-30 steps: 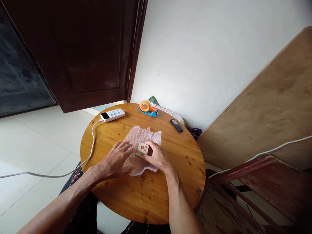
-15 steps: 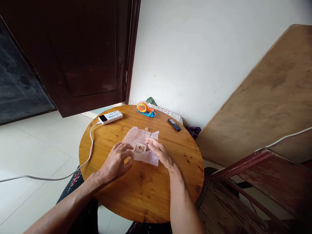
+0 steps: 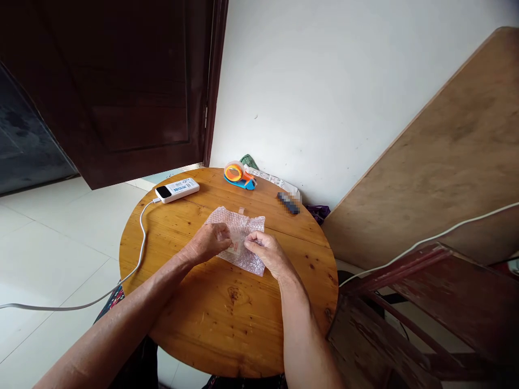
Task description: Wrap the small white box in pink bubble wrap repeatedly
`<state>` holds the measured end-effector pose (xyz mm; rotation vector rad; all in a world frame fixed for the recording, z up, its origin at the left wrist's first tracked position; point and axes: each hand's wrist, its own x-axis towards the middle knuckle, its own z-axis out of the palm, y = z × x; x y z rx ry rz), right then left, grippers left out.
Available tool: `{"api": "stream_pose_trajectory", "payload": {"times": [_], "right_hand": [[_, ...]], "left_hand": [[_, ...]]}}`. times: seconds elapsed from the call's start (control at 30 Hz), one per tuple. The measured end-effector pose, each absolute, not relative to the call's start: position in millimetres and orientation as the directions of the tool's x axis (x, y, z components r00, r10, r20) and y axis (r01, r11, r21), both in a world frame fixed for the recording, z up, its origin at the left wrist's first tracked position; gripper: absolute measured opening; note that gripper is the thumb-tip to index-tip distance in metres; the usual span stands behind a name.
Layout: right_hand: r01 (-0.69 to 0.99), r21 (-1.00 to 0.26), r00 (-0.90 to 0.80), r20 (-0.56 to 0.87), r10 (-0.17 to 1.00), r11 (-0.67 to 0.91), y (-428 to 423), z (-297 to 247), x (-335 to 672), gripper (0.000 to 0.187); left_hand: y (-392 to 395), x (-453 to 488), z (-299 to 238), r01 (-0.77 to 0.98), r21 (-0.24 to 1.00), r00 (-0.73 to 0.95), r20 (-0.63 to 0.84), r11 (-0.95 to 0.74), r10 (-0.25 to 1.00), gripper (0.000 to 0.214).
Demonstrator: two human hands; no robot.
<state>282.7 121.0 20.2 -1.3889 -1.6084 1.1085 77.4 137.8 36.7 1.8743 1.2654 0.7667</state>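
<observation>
Head view: my left hand [image 3: 208,243] and right hand [image 3: 267,253] both pinch the clear bubble-wrap sheet [image 3: 245,222]. It is now folded over the small tan cardboard box [image 3: 234,249], bare 1 second ago, at the round wooden bench's [image 3: 227,319] centre, 12 o'clock from my wrists.

On my round table [image 3: 227,324] a white power bank [image 3: 177,189] lies far left, its white cable [image 3: 138,254] running off the edge to the floor [image 3: 60,232]. An orange tape roll [image 3: 238,175] sits at the back, with a small blurry dark thing [image 3: 288,203] to its right. A dark door [image 3: 121,97] stands behind, and a big wood board [image 3: 446,162] leans on the white wall [image 3: 324,81].
</observation>
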Motion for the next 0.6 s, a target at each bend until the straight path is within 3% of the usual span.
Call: {"api": "stream_pose_trajectory", "payload": {"times": [0.2,0.4,0.6], "right_hand": [[0.365,-0.931,-0.148,-0.06,0.987,-0.002,119.8,19.3,282.1,0.022],[0.421,-0.905,-0.28,-0.061,0.958,0.065,112.6,32.0,285.4,0.017],[0.447,-0.892,-0.203,-0.024,0.979,0.071,118.0,24.1,288.0,0.014]], "left_hand": [[141.4,78.4,27.9,0.386,0.896,0.374,0.065,-0.219,0.925,0.008],[137.9,75.9,27.9,0.335,0.92,0.445,0.036,-0.204,0.895,0.01],[137.5,76.3,20.7,0.302,0.937,0.425,0.032,-0.175,0.905,0.011]]}}
